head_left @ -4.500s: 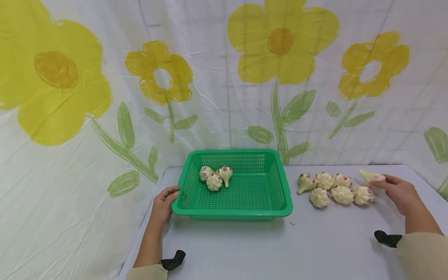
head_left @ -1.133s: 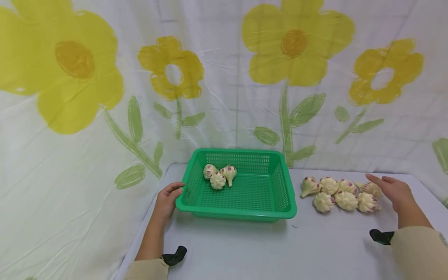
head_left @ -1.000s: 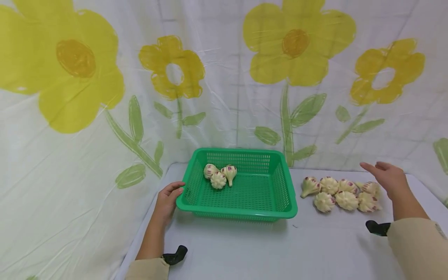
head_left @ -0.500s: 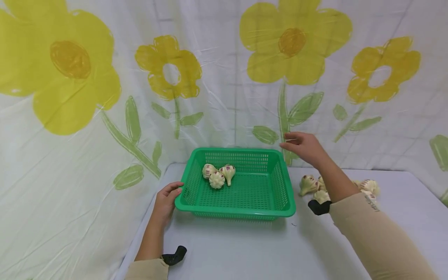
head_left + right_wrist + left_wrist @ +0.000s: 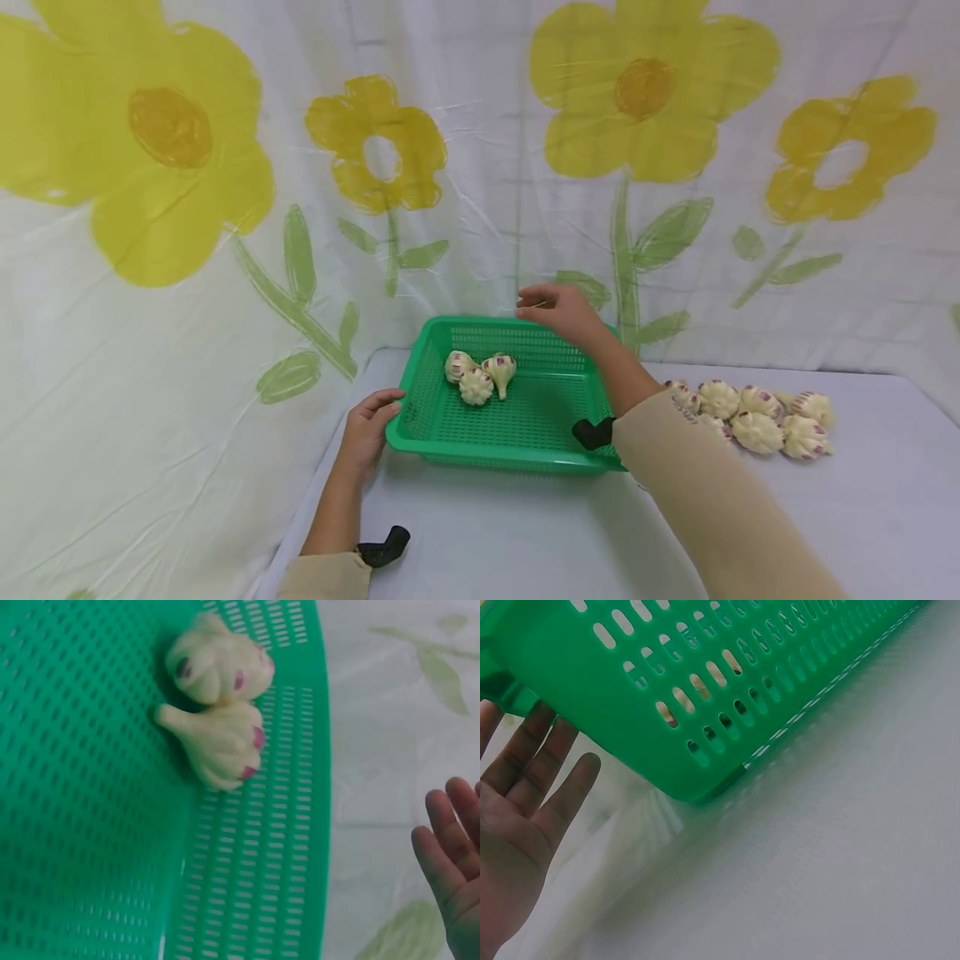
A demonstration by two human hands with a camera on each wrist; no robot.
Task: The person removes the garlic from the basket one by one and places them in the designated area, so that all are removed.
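Note:
The left hand (image 5: 367,429) is at the left end of a green plastic basket (image 5: 487,457), fingertips right at the rim. In the left wrist view, its fingers (image 5: 568,796) reach out fairly straight under the basket's corner. Three garlic bulbs (image 5: 476,387), cream with purple patches, lie together in the basket's back left part. Over the basket's back rim hovers the right hand (image 5: 566,315), holding nothing. The right wrist view shows its fingers (image 5: 442,859) loosely extended, apart from the rim, with two garlic bulbs (image 5: 225,746) inside the basket wall.
More garlic bulbs (image 5: 757,432) lie in two rows on the white table (image 5: 870,500), right of the basket; the right forearm overlaps some. A white curtain (image 5: 480,242) printed with yellow flowers hangs close behind the table and along its left side.
The right hand set its garlic bulb down at the right end of the table group and let go. It then rose and swept left over the basket. The left hand stayed at the rim.

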